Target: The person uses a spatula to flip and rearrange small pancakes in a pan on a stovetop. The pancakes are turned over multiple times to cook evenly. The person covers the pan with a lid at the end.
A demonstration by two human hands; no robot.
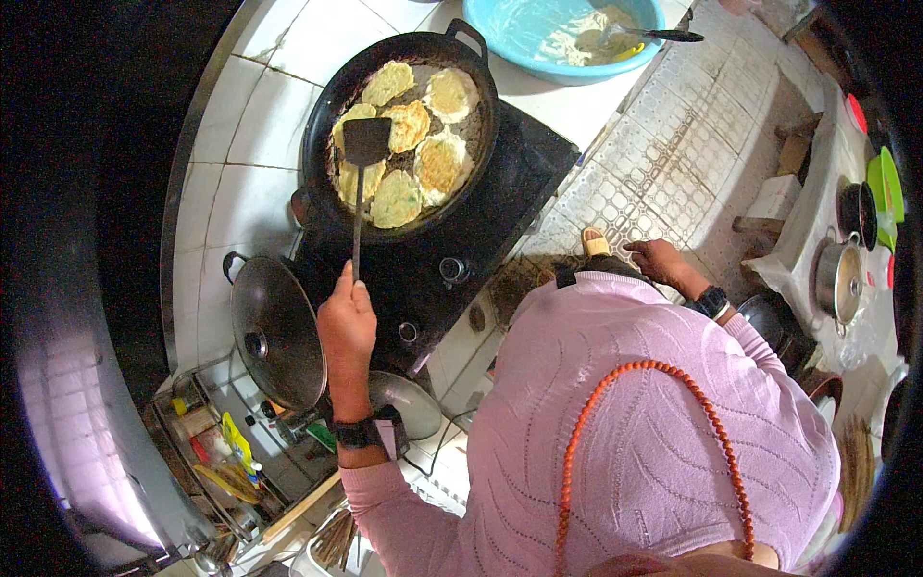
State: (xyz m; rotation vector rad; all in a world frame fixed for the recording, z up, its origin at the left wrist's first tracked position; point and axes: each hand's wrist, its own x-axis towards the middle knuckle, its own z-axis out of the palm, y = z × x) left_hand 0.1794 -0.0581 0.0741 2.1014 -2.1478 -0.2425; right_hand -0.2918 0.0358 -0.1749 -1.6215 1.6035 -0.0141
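Observation:
My left hand [347,321] is shut on the long handle of a dark metal spatula [358,223]. Its flat blade is over the left part of a wide black frying pan [497,115], hiding parts of the pancakes beneath. Several pale yellow pancakes lie in the pan, among them a browned one [407,124] in the middle and another with a browned centre [440,164] at the right. The pan sits on a black gas stove [382,288] with round knobs. My right hand [660,261] hangs low beside my leg, seemingly holding nothing, with its index finger stretched out.
A light blue basin [505,43] of batter with a dark-handled utensil [667,34] stands beyond the stove. A domed pan lid [277,332] leans left of my forearm. A rack [209,440] holds bottles and packets. At right, a covered table [793,238] bears a metal pot [838,281].

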